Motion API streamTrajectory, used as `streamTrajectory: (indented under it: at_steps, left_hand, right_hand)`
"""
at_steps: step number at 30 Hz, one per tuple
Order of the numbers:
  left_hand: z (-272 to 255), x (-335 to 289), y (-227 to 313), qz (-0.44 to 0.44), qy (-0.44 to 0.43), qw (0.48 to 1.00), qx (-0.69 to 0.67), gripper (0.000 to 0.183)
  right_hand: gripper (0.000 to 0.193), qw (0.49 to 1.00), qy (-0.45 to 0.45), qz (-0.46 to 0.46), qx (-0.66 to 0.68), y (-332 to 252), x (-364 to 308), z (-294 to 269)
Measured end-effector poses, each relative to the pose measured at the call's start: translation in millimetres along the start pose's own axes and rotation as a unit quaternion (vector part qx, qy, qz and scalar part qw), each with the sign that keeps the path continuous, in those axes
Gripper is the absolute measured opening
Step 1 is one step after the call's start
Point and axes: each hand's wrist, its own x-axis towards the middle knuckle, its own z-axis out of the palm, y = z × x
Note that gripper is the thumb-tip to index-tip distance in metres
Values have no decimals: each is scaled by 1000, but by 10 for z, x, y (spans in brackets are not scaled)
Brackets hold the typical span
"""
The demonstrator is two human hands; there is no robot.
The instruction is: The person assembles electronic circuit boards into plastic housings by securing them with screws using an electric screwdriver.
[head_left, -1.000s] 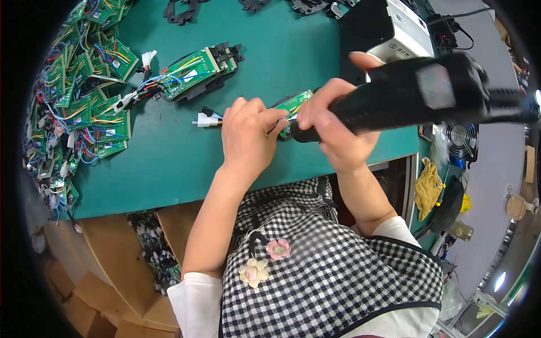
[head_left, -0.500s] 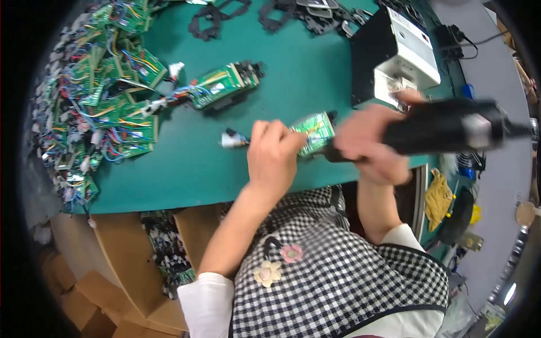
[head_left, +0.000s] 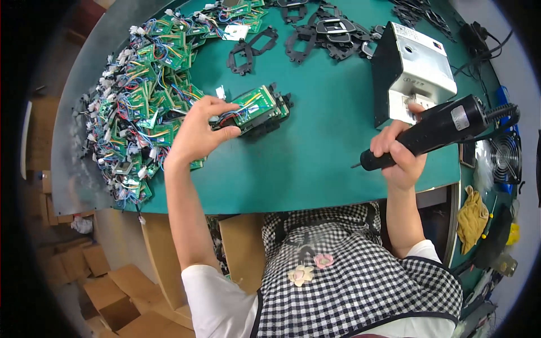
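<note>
Left hand [head_left: 198,128] at stacked circuit boards [head_left: 258,106], whether clamped cannot be told; right hand [head_left: 402,156] clamped round black electric screwdriver [head_left: 440,127].

Left hand [head_left: 197,130]: we see thumb and fingers about the wired end of the green-board stack [head_left: 258,108]; whether they grip, we cannot tell.
Right hand [head_left: 403,162]: we see it wrapped around a black electric screwdriver [head_left: 445,128], bit pointing left.
Worktop [head_left: 321,163]: we find heaped wired boards [head_left: 147,93] at left, black frames [head_left: 301,44] along the far side, a black-and-white box [head_left: 422,53] at right.
</note>
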Motion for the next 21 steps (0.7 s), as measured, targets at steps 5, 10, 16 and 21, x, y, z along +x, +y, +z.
streamTrajectory:
  at_steps: [5,10,16,21]
  left_hand:
    - [-68,945,-111,42,84,990,108,26]
    - [435,1656,-601,110,51,912,393,23]
    - [143,1718,-718,31,-9,962,269,18]
    - [-204,1251,459,106,31,992,-63,25]
  right_hand:
    - [65,999,6,32,14,142,22,-90]
    - [65,998,4,62,11,141,-64,-164]
    - [65,997,18,72,-2,130,-37,-220]
    - [66,999,30,26,-26,113,-46,-181]
